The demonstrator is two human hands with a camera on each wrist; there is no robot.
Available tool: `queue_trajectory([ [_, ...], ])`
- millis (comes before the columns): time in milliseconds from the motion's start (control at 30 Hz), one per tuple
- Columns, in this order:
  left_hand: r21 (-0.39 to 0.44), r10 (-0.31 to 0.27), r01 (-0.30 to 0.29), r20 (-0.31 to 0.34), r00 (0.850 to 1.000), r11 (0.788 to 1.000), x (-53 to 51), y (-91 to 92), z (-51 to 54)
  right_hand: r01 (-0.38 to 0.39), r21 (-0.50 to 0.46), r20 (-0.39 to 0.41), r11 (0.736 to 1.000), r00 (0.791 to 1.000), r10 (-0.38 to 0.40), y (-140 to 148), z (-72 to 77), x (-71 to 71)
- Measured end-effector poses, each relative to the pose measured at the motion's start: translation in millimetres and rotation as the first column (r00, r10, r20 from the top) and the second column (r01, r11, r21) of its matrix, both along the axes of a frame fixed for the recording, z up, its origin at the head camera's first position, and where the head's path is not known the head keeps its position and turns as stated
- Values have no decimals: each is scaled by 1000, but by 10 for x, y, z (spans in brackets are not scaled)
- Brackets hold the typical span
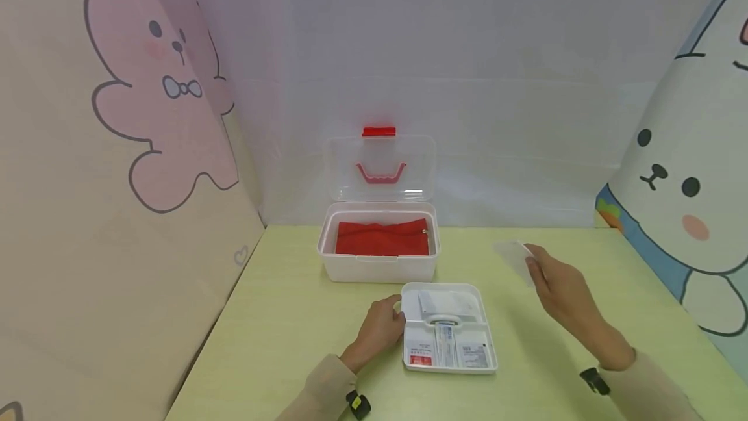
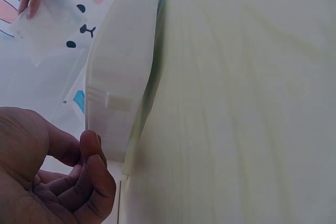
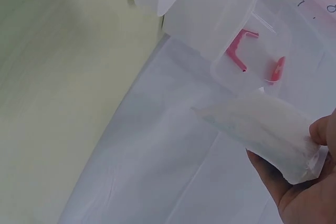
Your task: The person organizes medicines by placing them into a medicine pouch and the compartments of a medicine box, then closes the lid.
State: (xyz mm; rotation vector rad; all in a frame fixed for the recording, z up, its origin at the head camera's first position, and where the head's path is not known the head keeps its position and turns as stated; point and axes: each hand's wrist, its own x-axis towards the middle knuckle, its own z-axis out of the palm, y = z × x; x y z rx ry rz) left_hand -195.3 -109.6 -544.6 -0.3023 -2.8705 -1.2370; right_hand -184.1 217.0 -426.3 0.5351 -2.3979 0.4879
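A white compartment tray (image 1: 448,369) lies on the table in the head view. Flat packets, a narrow blue-and-white packet (image 1: 446,344) among them, fill its sections. With curled fingers my left hand (image 1: 376,330) grips the tray's left edge; the left wrist view shows the fingertips (image 2: 90,142) at its rim. Off to the tray's right and above the table, my right hand (image 1: 563,294) pinches a thin whitish, see-through packet (image 1: 515,260) by one edge. In the right wrist view this packet (image 3: 268,127) hangs out from thumb and fingers, its print too faint to read.
Behind the tray stands a white box (image 1: 380,269) holding a folded red cloth or pouch (image 1: 382,239). Its clear lid (image 1: 345,167), with a red handle and latch, is raised against the white backdrop. Cartoon-printed sheets (image 1: 175,135) flank the table (image 1: 280,317).
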Motion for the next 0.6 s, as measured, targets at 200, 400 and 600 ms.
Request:
queue_trajectory([
  [200, 19, -4, 4, -4, 1000, 1000, 8, -2, 20, -32, -9, -12, 999, 999, 32, -188, 34, 5],
  [400, 18, -11, 11, 3, 1000, 1000, 5, 0, 6, -97, -6, -28, 995, 995, 96, -381, -1, 1],
  [600, 12, -6, 6, 2, 1000, 1000, 10, 1, 15, -161, 29, -28, 986, 986, 162, -549, -125, 0],
])
